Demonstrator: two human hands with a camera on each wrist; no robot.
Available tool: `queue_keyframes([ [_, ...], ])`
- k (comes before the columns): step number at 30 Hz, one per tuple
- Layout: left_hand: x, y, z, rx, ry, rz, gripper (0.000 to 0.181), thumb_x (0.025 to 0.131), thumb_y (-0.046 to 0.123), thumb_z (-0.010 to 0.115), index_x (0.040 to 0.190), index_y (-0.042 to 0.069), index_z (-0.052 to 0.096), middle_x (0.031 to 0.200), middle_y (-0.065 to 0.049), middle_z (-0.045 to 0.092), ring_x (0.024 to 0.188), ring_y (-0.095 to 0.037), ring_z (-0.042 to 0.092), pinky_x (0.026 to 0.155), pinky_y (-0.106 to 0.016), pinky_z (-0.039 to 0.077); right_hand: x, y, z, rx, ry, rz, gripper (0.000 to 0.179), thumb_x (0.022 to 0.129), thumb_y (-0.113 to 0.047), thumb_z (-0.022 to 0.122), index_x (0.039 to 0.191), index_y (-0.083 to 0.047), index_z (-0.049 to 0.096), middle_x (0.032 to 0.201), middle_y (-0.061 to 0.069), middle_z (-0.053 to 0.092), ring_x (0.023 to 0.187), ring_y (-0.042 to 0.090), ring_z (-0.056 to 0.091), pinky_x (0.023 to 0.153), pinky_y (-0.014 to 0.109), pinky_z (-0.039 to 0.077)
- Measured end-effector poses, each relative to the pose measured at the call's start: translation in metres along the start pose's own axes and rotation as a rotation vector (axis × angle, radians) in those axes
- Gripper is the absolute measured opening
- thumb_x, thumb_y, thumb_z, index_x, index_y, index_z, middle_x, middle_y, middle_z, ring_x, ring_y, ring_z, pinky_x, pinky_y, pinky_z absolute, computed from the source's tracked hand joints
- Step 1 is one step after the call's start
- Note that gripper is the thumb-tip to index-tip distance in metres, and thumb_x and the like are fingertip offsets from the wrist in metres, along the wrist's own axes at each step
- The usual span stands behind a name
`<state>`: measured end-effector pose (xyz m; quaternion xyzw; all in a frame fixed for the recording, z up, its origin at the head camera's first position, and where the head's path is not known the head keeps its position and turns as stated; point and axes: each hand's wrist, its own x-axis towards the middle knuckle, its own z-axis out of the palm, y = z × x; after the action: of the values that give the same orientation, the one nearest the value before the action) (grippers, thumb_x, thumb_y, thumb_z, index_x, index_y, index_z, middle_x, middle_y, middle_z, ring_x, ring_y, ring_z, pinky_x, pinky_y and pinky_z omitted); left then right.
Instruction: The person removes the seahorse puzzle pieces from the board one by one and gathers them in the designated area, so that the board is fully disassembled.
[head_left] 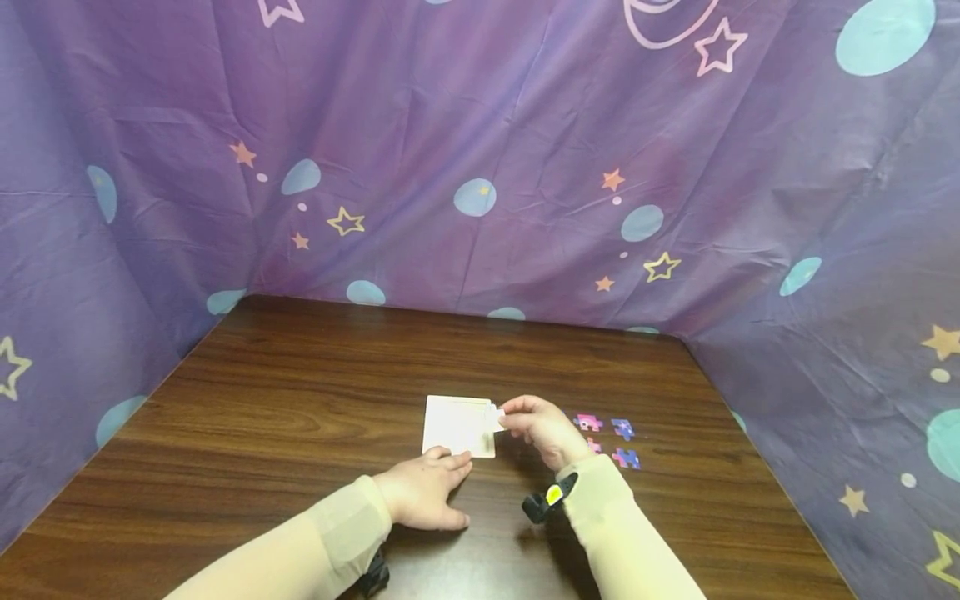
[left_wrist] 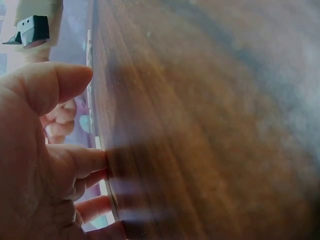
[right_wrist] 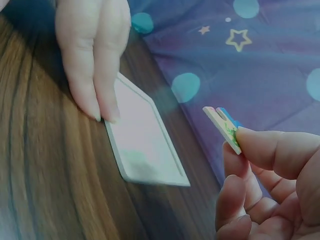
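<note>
A shallow white puzzle tray [head_left: 453, 423] with a raised rim lies flat on the brown table. The fingertips of my left hand [head_left: 427, 490] touch its near edge, fingers spread and fairly straight. My right hand [head_left: 546, 429] pinches a puzzle piece [right_wrist: 224, 127] between thumb and index finger. In the right wrist view this piece is held up off the table, tilted, with green and blue print on one face. In the head view it appears at the tray's right edge. The left wrist view shows my left hand [left_wrist: 47, 150] close up, mostly against bare wood.
Several pink and blue puzzle pieces [head_left: 625, 458] lie on the table right of my right hand, one partly hidden by the wrist. A purple patterned cloth [head_left: 480, 150] hangs behind and at both sides of the wooden table [head_left: 300, 392].
</note>
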<state>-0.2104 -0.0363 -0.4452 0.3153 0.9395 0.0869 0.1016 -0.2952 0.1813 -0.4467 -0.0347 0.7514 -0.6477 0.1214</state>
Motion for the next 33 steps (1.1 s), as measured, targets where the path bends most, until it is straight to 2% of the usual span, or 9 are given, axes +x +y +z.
queue_keyframes([
  [5, -0.001, 0.001, -0.001, 0.001, -0.007, -0.006, 0.08, 0.081, 0.056, 0.061, 0.143, 0.008, 0.047, 0.152, -0.001, 0.037, 0.139, -0.027, 0.032, 0.112, -0.037, 0.03, -0.008, -0.001, -0.019, 0.001, 0.007, 0.007, 0.011, 0.082, -0.004, 0.068, 0.091, -0.007, 0.063, 0.07, -0.004, 0.055, 0.062, 0.009, 0.047, 0.05, 0.019, 0.033],
  [11, -0.001, 0.001, -0.002, -0.008, -0.015, -0.015, 0.08, 0.081, 0.057, 0.062, 0.143, 0.009, 0.046, 0.153, 0.0, 0.035, 0.14, -0.026, 0.03, 0.112, -0.037, 0.03, -0.022, -0.002, -0.048, -0.013, 0.018, 0.025, 0.012, 0.085, -0.006, 0.068, 0.095, -0.007, 0.062, 0.075, -0.006, 0.058, 0.068, 0.009, 0.05, 0.063, 0.024, 0.04],
  [14, -0.001, 0.0, -0.002, -0.008, -0.017, -0.016, 0.08, 0.081, 0.057, 0.061, 0.144, 0.009, 0.046, 0.153, 0.0, 0.035, 0.14, -0.026, 0.03, 0.112, -0.037, 0.029, -0.03, 0.0, -0.063, -0.008, 0.019, 0.064, 0.014, 0.086, -0.009, 0.067, 0.098, -0.01, 0.061, 0.074, -0.006, 0.06, 0.067, 0.009, 0.053, 0.056, 0.024, 0.039],
  [17, 0.0, -0.001, 0.0, -0.011, -0.02, -0.017, 0.08, 0.081, 0.057, 0.061, 0.144, 0.01, 0.045, 0.154, 0.001, 0.034, 0.14, -0.025, 0.029, 0.113, -0.037, 0.029, -0.036, 0.004, -0.077, 0.0, 0.018, 0.094, 0.014, 0.086, -0.011, 0.067, 0.098, -0.011, 0.06, 0.075, -0.005, 0.061, 0.066, 0.011, 0.054, 0.056, 0.026, 0.038],
  [21, 0.0, -0.002, 0.001, -0.014, -0.024, -0.018, 0.08, 0.082, 0.058, 0.06, 0.145, 0.01, 0.044, 0.154, 0.001, 0.033, 0.141, -0.025, 0.029, 0.113, -0.037, 0.029, -0.044, 0.01, -0.095, 0.008, 0.005, 0.076, 0.011, 0.088, -0.007, 0.064, 0.098, -0.01, 0.06, 0.082, -0.006, 0.062, 0.071, 0.013, 0.058, 0.067, 0.03, 0.046],
  [29, 0.001, -0.002, 0.001, -0.007, -0.021, -0.021, 0.08, 0.082, 0.057, 0.061, 0.144, 0.01, 0.045, 0.154, 0.001, 0.034, 0.14, -0.024, 0.029, 0.113, -0.036, 0.029, -0.06, 0.019, -0.125, -0.082, 0.067, 0.088, 0.01, 0.088, -0.009, 0.065, 0.098, -0.011, 0.063, 0.079, -0.007, 0.06, 0.071, 0.01, 0.054, 0.062, 0.024, 0.043],
  [33, 0.0, -0.002, 0.002, -0.006, -0.022, -0.022, 0.08, 0.082, 0.057, 0.061, 0.144, 0.01, 0.045, 0.154, 0.002, 0.034, 0.14, -0.024, 0.029, 0.113, -0.036, 0.029, -0.067, 0.023, -0.139, -0.113, 0.071, 0.104, 0.009, 0.088, -0.011, 0.065, 0.096, -0.014, 0.064, 0.079, -0.008, 0.06, 0.073, 0.009, 0.053, 0.064, 0.024, 0.043],
])
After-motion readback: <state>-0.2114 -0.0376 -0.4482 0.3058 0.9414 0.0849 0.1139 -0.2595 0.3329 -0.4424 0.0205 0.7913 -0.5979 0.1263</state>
